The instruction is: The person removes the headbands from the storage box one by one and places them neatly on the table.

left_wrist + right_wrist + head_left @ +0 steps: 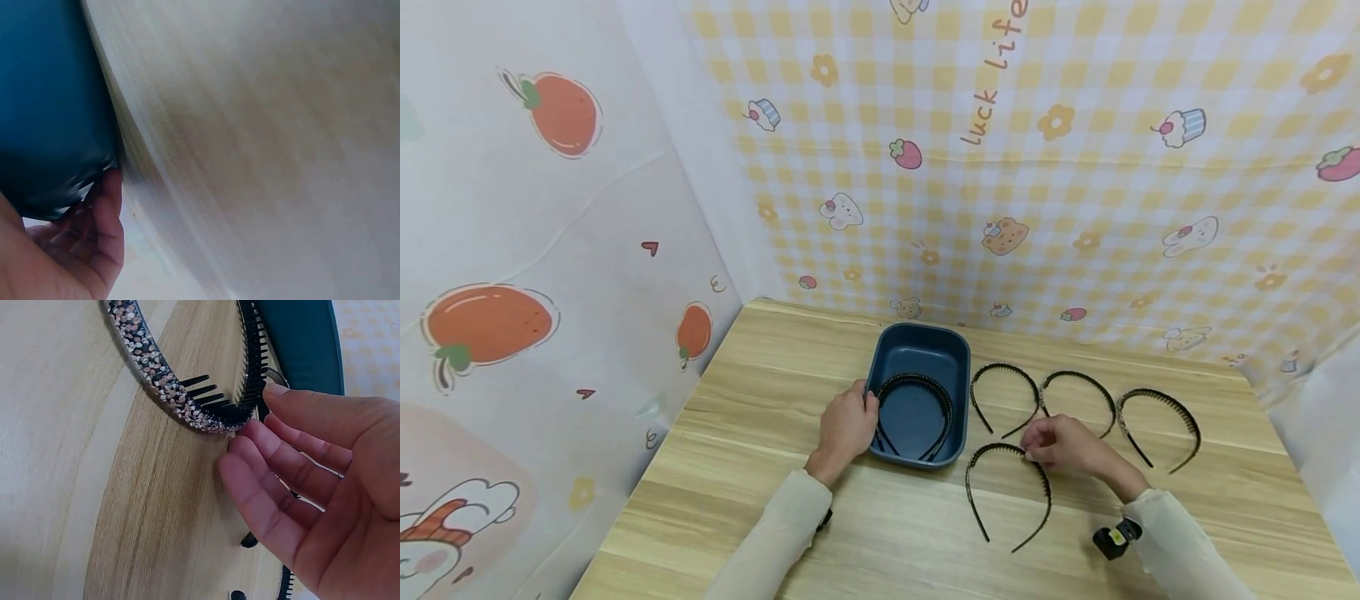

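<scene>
A dark blue plastic bin (917,354) stands on the table, with black toothed headbands (917,379) nested together inside. My left hand (846,425) grips the bin's left wall; the left wrist view shows curled fingers (109,231) at its edge. To the right of the bin, my right hand (1063,446) pinches the upper curve of the nearest headband (996,446) between thumb and fingers. Seen from the right wrist, this headband (150,369) has pink and silver glittery stones outside and black comb teeth inside. Whether it touches the table is unclear.
Three more headbands lie in a row behind my right hand: a left one (1003,366), a middle one (1078,375) and a right one (1161,394). The wood-grain table (737,400) meets a yellow checked cloth (970,208) at the back and a white printed cloth (610,275) on the left.
</scene>
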Tool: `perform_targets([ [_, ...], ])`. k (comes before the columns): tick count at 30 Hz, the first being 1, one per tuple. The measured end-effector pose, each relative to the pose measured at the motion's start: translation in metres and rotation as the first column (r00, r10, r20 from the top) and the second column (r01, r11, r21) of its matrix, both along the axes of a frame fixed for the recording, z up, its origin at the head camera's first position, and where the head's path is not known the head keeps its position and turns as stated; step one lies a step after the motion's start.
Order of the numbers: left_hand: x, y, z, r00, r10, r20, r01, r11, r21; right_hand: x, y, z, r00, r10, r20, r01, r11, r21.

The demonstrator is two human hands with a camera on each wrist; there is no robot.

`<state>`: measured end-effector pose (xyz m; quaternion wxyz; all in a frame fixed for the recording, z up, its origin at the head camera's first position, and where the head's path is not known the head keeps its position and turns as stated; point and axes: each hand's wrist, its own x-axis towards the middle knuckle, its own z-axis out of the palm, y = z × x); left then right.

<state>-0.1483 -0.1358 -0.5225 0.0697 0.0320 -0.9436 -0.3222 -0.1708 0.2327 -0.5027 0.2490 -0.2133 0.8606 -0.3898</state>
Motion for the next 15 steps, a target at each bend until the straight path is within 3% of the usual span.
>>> perform_targets([
  [6, 0.0, 0.0, -0.001, 1.0, 0.003, 0.014, -0.003, 1.0, -0.007, -0.004, 0.0, -0.001, 0.993, 0.034, -0.113, -0.034, 0.999, -0.004],
  [15, 0.0, 0.0, 0.0, 1.0, 0.003, 0.012, -0.003, 1.0, -0.006, -0.016, -0.015, 0.012, 0.989, -0.045, -0.14, 0.051, 0.998, 0.037],
])
